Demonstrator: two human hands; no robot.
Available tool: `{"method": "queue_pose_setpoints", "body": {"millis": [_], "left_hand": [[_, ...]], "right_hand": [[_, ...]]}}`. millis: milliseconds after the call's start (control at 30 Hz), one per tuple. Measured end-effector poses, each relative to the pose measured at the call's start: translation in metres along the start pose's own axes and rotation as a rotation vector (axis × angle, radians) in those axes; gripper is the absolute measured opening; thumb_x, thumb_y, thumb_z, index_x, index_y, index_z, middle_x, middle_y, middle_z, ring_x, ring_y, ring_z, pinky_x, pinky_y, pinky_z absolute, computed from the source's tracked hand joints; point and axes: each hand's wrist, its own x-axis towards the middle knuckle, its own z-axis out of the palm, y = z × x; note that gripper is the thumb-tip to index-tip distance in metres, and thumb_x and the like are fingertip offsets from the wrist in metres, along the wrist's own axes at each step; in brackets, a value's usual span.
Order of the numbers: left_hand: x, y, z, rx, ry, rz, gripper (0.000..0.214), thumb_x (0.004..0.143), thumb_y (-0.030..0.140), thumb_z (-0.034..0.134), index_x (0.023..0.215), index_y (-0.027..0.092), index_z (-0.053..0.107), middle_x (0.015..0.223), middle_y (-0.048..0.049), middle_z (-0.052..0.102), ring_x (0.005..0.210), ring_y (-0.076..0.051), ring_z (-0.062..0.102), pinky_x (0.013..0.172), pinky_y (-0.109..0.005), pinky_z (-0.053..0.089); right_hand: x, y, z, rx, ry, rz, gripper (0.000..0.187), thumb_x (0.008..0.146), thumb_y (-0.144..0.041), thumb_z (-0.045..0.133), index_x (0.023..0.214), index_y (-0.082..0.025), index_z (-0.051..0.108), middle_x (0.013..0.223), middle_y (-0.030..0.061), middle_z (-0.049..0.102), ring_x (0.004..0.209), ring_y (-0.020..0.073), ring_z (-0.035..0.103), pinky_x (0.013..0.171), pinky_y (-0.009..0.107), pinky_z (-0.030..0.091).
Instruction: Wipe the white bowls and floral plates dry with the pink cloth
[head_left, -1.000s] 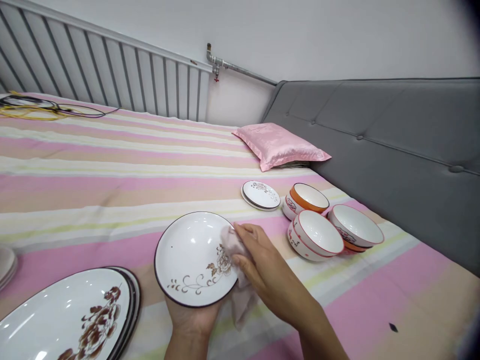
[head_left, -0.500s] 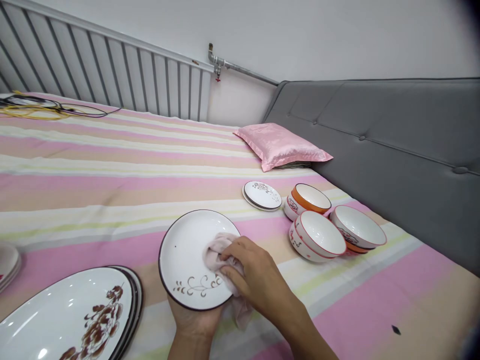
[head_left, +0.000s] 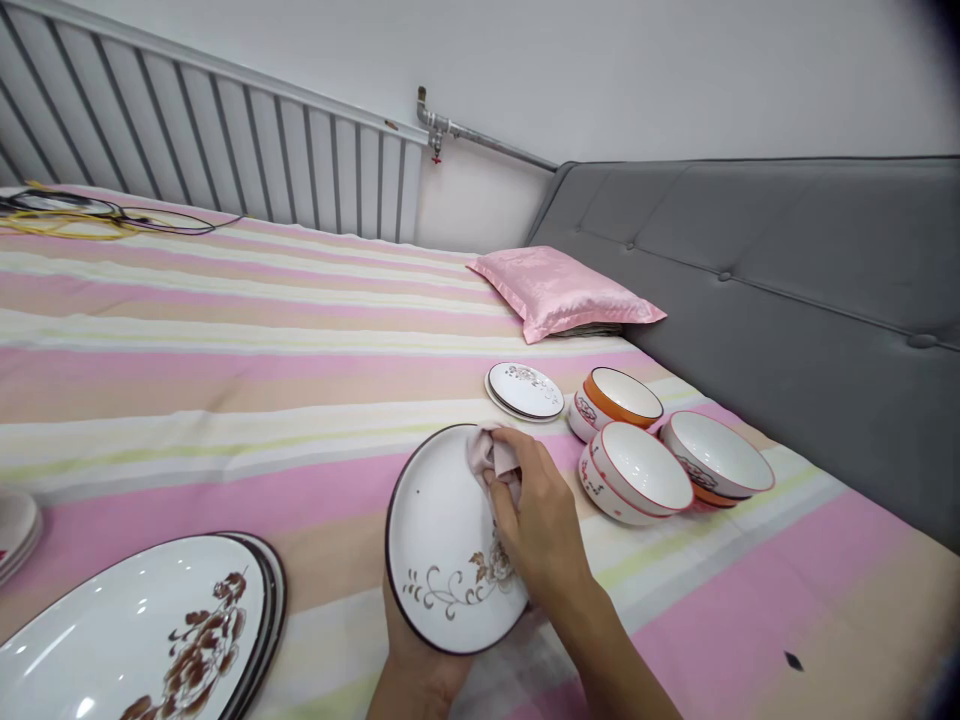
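Observation:
A round white plate (head_left: 442, 530) with a dark rim and brown floral print is tilted above the bed. My left hand (head_left: 420, 645) holds it from below, its fingers mostly hidden behind the plate. In my right hand (head_left: 544, 520) a pale pink cloth (head_left: 491, 452) is bunched between thumb and fingers. The cloth presses on the plate's upper right rim. To the left lies a stack of large oval plates (head_left: 112, 610) with brown flowers. Beyond my right hand are two small plates (head_left: 525, 388), one on the other.
Stacked bowls stand at the right: an orange-rimmed one (head_left: 626, 392), a red-rimmed one (head_left: 645, 470) and a wider one (head_left: 716, 455). A pink pillow (head_left: 559, 285) rests by the grey headboard (head_left: 750, 240). Cables (head_left: 82, 215) lie far left; a plate edge (head_left: 15, 530) shows nearer.
The plate has moved right and tilted more, so more of its flower print shows. My right hand and the cloth have gone up and right, from the plate's face to its rim.

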Motion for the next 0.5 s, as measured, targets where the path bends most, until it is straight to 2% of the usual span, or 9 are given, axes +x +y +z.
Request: {"method": "queue_pose_setpoints", "body": {"millis": [133,233,367,500], "left_hand": [[0.0,-0.006,0.004,0.029,0.0,-0.108,0.05,0.092,0.034,0.023,0.111,0.02,0.066,0.102,-0.0076,0.071,0.113,-0.024,0.056,0.103,-0.042,0.032],[0.004,-0.008,0.009,0.042,0.018,-0.135,0.044,0.09,0.029,0.03,0.105,0.018,0.07,0.094,-0.0066,0.073,0.112,-0.024,0.056,0.102,-0.04,0.032],[0.01,-0.007,0.013,0.044,0.134,-0.131,0.04,0.088,0.024,0.034,0.089,0.019,0.073,0.085,-0.0048,0.074,0.103,-0.022,0.06,0.099,-0.037,0.036],[0.002,-0.001,-0.001,0.03,0.249,-0.137,0.036,0.087,0.024,0.037,0.081,0.017,0.072,0.073,-0.0051,0.072,0.088,-0.022,0.065,0.091,-0.036,0.044]], "right_hand": [[0.002,-0.001,-0.001,0.077,0.039,-0.107,0.047,0.076,0.0,0.043,0.118,-0.022,0.048,0.109,0.0059,0.057,0.102,0.0192,0.053,0.084,0.032,0.045],[0.002,-0.006,-0.004,0.139,-0.013,-0.197,0.05,0.074,0.003,0.041,0.115,-0.023,0.049,0.11,0.0042,0.057,0.103,0.0182,0.052,0.087,0.031,0.043],[0.0,-0.015,-0.01,0.238,-0.217,-0.326,0.049,0.072,0.005,0.042,0.111,-0.023,0.053,0.105,0.0021,0.06,0.104,0.0163,0.052,0.092,0.029,0.04],[-0.004,-0.026,-0.02,0.322,-0.479,-0.34,0.048,0.07,0.005,0.048,0.109,-0.023,0.056,0.106,0.0001,0.061,0.105,0.0136,0.053,0.092,0.023,0.038]]}}
